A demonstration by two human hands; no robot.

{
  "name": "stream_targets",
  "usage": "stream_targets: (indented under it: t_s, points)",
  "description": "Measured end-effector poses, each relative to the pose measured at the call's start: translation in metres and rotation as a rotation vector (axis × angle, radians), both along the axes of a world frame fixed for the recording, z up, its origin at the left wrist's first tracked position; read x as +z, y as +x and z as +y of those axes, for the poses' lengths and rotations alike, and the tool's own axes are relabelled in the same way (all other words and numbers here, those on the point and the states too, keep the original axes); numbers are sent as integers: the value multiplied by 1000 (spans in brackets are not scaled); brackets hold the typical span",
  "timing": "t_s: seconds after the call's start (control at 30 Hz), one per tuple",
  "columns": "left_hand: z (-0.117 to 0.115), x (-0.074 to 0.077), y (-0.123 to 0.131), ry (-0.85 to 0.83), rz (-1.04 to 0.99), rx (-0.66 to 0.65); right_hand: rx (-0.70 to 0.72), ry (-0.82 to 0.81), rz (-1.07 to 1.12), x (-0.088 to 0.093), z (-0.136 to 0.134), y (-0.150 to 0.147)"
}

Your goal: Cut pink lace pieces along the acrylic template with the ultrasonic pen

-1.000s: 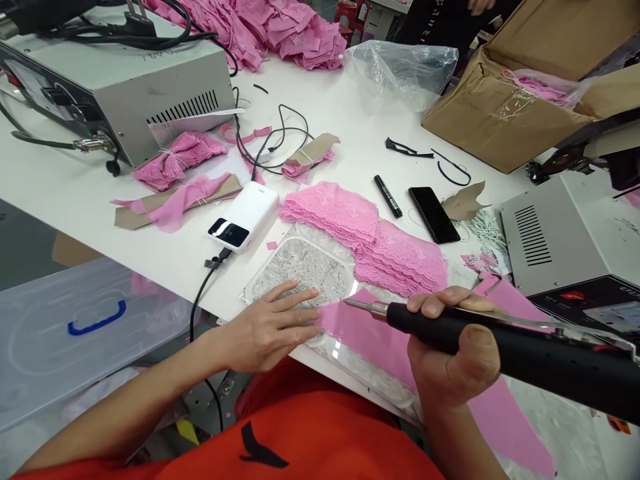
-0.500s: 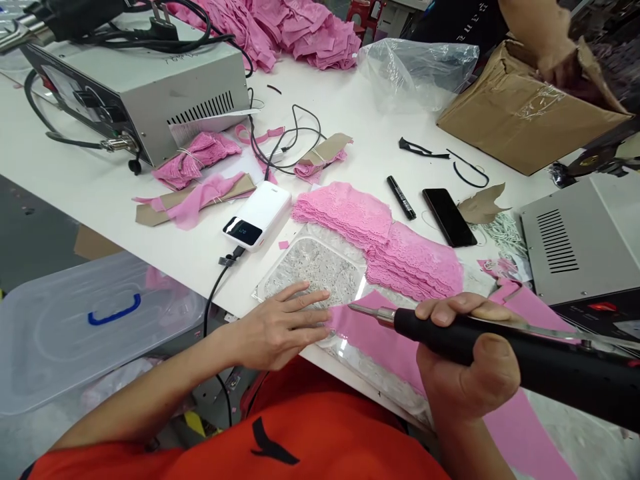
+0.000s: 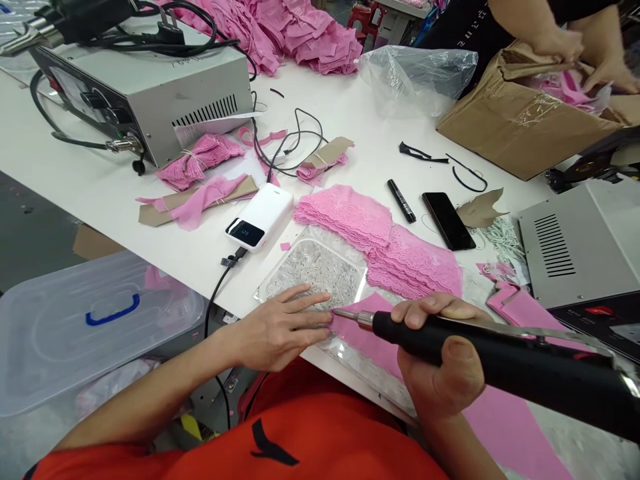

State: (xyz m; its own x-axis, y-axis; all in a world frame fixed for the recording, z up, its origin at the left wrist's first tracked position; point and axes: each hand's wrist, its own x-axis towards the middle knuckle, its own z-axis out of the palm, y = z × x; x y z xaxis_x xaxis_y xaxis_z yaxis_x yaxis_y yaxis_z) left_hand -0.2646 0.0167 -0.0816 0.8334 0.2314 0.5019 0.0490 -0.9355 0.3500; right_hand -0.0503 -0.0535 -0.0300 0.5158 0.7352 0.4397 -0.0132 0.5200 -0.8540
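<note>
My left hand point(image 3: 277, 333) lies flat with fingers spread, its fingertips on the near end of a pink fabric strip point(image 3: 367, 340) and the edge of a scuffed clear plate point(image 3: 317, 267). In my right hand point(image 3: 445, 373) is a thick black handheld tool point(image 3: 520, 357) with a thin pointed metal tip, fingers wrapped around its body. The tip is at the strip's end, close beside my left fingertips. The strip runs on under the tool to the lower right. Stacked pink lace pieces point(image 3: 415, 260) lie just beyond the plate.
A white power bank point(image 3: 260, 217), black marker point(image 3: 401, 200) and phone point(image 3: 449, 220) lie on the table. Grey machine boxes point(image 3: 190, 100) stand left and right. A co-worker's hands are at a cardboard box point(image 3: 525, 120). A lidded plastic bin point(image 3: 100, 333) sits lower left.
My right hand has moved left with the tool, bringing its tip closer to my left fingertips. My left hand stays in place. The co-worker's second hand and pink items in the box now show.
</note>
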Motion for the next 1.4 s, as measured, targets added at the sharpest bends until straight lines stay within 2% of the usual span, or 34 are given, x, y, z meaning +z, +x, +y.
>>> stream_targets:
  t_s: [0.23, 0.33, 0.5, 0.6, 0.67, 0.9, 1.4]
  points:
    - [2, 2, -1, 16, 13, -15, 33, 9, 10, 0, 0, -5]
    - [3, 6, -2, 10, 41, -20, 0, 27, 43, 4, 1, 4]
    - [5, 13, 4, 16, 13, -2, -243, 57, 39, 9, -8, 46]
    - [8, 17, 18, 10, 25, 10, -378, 45, 65, 7, -16, 66]
    - [11, 18, 31, -2, 77, 10, -418, 41, 88, 5, -20, 72]
    - [21, 16, 64, 38, 226, -65, -370, 69, 60, 0, -18, 69]
    - [23, 5, 66, 37, 215, -27, -337, 47, 36, -4, -15, 68]
